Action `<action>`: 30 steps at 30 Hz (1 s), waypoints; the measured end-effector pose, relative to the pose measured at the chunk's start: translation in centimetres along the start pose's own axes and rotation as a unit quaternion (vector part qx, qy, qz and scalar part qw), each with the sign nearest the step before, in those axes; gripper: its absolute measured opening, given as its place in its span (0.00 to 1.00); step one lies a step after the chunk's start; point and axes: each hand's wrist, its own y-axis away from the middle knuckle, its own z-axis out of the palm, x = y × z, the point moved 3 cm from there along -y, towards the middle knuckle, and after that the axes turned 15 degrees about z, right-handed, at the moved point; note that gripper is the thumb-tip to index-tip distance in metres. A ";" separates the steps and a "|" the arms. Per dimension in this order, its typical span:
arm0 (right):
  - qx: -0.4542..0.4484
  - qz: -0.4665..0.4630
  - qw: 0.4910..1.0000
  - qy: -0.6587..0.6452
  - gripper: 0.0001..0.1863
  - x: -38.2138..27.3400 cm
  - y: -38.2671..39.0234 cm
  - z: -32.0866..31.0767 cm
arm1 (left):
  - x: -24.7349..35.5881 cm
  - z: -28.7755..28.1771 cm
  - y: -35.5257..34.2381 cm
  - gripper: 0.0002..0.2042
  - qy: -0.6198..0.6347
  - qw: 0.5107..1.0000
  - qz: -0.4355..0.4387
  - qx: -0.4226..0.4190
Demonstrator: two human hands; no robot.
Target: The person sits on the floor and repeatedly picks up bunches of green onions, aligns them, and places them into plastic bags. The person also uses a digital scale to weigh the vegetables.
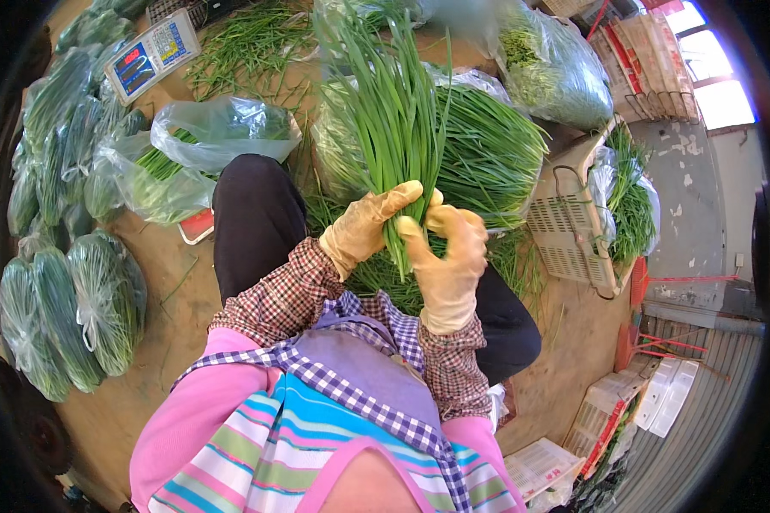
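Bunch of long green leaves (389, 128) fills the middle of the head view, held up in front of the seated person, with its leaf tips pointing away and its pale stalk ends toward the lap. It is the landmark for what follows. At its lower left, the left grip (359, 227), in a cream glove, is closed around the stalks with the thumb laid across them. At its lower right, the right grip (449, 265), in a matching glove, has the thumb and curled fingers at the stalks; whether these 2 pinch any of them, I cannot tell.

Just right of the bunch lies a thick heap of similar leaves (492, 154). Farther right of it, a cream plastic crate (565, 227) carries bagged greens (629, 209), and at its upper right sits a full clear bag (560, 77). Left of the bunch, an open clear bag (231, 141) lies over more leaves. At its upper left are loose leaves (244, 47) and a scale display (152, 58). Well apart, to its lower left, bagged bundles (64, 316) rest on the tan floor (175, 299)
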 end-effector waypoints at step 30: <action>-0.212 0.136 0.961 -0.117 0.26 2.8 -1.0 1.6 | 1.0 1.0 -0.5 0.20 0.099 0.992 -0.026 0.074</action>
